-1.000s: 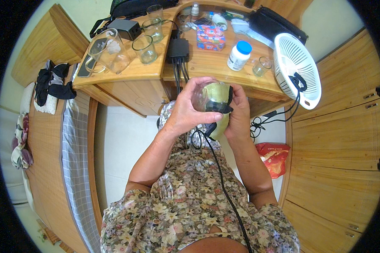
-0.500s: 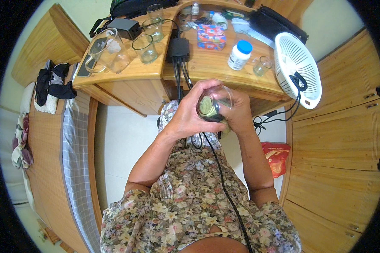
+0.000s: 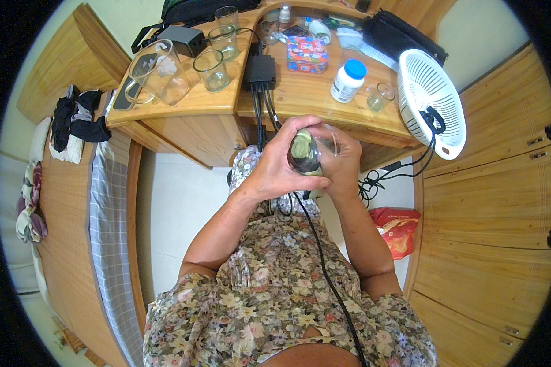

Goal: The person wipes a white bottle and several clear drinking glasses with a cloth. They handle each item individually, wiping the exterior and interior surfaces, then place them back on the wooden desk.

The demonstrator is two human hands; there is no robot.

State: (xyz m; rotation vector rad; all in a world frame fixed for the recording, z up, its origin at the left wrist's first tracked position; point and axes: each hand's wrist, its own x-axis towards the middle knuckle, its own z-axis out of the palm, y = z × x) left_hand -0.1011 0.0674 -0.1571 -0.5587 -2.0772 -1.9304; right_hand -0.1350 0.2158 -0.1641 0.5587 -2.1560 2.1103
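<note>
Centrally, we see the glass (image 3: pixel 329 141), green cloth (image 3: pixel 301 147) showing through it, before the desk (image 3: pixel 315 95). Our left hand (image 3: pixel 276 164) curls around it; our right hand's (image 3: pixel 348 156) hold we cannot tell. We should press lightly, steadying the rim.

They're rocking a busy floral outfit (image 3: pixel 260 278), all cream and dusty pink over brownish-grey, with loose short sleeves (image 3: pixel 386 306), plus a black braided cord (image 3: pixel 332 278) trailing down the front.
</note>
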